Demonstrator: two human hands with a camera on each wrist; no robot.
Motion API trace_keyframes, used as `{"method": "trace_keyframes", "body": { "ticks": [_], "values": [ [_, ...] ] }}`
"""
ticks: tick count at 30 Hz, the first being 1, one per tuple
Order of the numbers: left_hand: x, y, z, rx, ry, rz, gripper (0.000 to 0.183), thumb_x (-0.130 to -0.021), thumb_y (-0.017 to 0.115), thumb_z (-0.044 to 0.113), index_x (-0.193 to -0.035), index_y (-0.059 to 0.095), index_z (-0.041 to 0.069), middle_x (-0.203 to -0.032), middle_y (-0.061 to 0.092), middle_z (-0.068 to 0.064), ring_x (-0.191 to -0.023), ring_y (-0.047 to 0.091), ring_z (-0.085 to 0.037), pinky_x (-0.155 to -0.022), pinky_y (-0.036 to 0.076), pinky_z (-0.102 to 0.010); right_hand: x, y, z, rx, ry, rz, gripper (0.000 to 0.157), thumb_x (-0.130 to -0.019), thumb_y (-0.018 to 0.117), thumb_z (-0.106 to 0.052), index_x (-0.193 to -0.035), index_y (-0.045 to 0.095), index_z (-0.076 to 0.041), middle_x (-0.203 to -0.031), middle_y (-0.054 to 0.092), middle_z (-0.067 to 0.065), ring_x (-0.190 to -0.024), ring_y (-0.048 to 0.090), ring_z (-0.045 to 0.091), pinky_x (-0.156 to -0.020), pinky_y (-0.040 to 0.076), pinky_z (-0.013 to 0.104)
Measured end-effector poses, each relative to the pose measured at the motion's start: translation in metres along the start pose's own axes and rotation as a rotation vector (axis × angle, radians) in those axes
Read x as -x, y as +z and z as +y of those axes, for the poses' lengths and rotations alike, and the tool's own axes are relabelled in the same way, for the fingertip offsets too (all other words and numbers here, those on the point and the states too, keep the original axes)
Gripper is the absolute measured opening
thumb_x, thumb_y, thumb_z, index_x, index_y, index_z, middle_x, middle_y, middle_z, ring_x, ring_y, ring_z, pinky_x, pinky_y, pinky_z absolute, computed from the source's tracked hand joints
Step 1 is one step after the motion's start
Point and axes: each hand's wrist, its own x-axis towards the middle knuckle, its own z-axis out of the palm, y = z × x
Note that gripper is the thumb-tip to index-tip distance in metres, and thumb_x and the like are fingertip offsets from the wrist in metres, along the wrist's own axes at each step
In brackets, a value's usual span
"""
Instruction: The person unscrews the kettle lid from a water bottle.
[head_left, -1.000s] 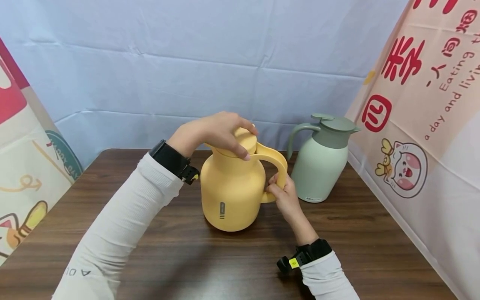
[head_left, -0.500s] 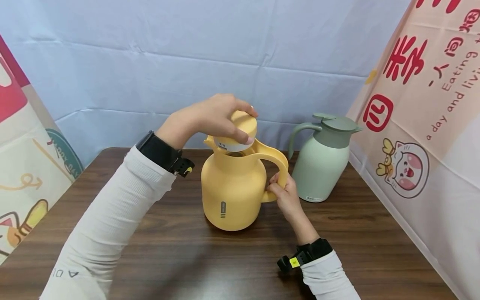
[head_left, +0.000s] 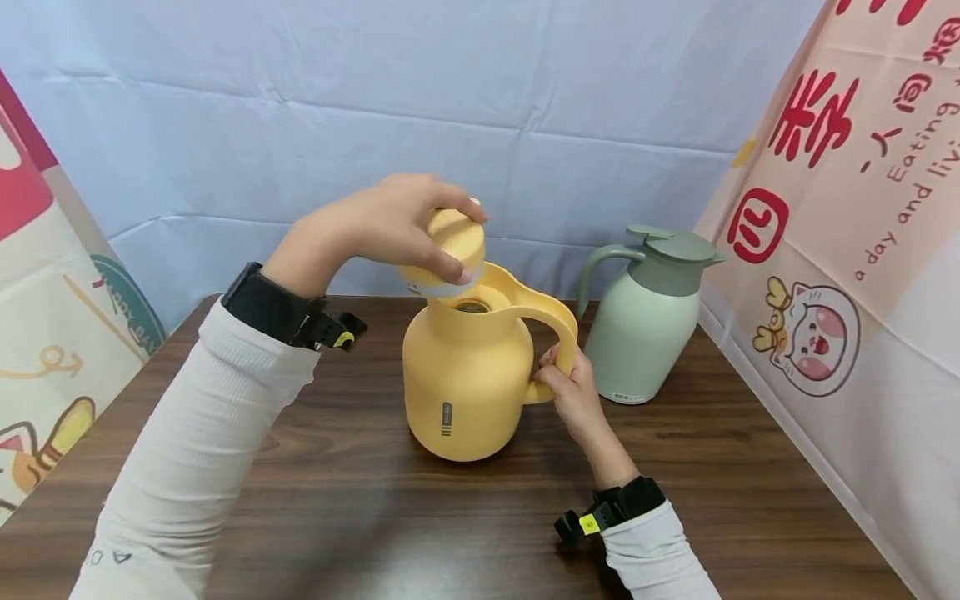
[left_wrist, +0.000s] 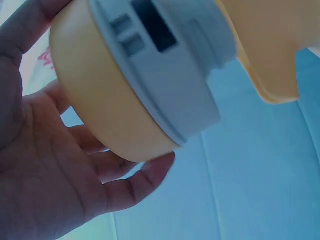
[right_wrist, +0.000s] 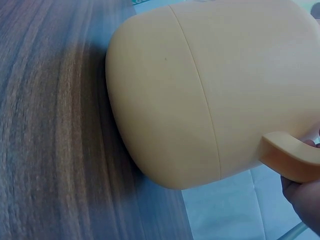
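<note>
A yellow thermos jug point(head_left: 465, 375) stands upright on the wooden table, its mouth uncovered. My left hand point(head_left: 390, 223) grips the jug's round yellow lid point(head_left: 459, 237) by its sides, just above the mouth and toward the spout side. In the left wrist view the lid point(left_wrist: 95, 95) shows a pale grey stopper point(left_wrist: 170, 75) with a dark slot beneath its yellow cap. With curled fingers my right hand point(head_left: 573, 387) holds the lower end of the jug's handle point(head_left: 558, 321). The right wrist view shows the jug's body point(right_wrist: 200, 95) with its base on the table.
A pale green thermos jug point(head_left: 641, 333), lid on, stands behind and to the right of the yellow one. Light blue cloth point(head_left: 300, 150) hangs behind the table point(head_left: 337, 500), and printed cloths point(head_left: 847, 250) flank it on both sides.
My left hand has raised the lid off the jug's mouth and shifted it up and to the left. The jug and my right hand on its handle have stayed in place.
</note>
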Motion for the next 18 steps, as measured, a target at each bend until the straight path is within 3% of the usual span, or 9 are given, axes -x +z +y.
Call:
{"method": "trace_keyframes", "body": {
  "ticks": [8, 18],
  "values": [
    [0.016, -0.006, -0.024, 0.05, -0.065, 0.009, 0.06, -0.071, 0.077, 0.038, -0.126, 0.058, 0.023, -0.133, 0.047, 0.001, -0.113, 0.041, -0.02, -0.09, 0.035, -0.041, 0.0, -0.001, 0.0, 0.007, -0.001, -0.001, 0.011, -0.076, 0.049, 0.016, -0.082, 0.043, 0.009, -0.076, 0.047, 0.012, -0.066, 0.047, 0.016, -0.058, 0.044, 0.027],
    [0.031, -0.008, -0.043, 0.033, -0.142, 0.015, 0.061, -0.07, 0.078, 0.037, -0.126, 0.057, 0.023, -0.131, 0.047, -0.005, -0.107, 0.044, -0.024, -0.085, 0.038, -0.042, -0.001, 0.001, 0.001, 0.01, -0.01, 0.001, 0.013, -0.074, 0.049, 0.018, -0.08, 0.043, 0.009, -0.073, 0.046, 0.011, -0.065, 0.045, 0.015, -0.057, 0.044, 0.027]
  ]
}}
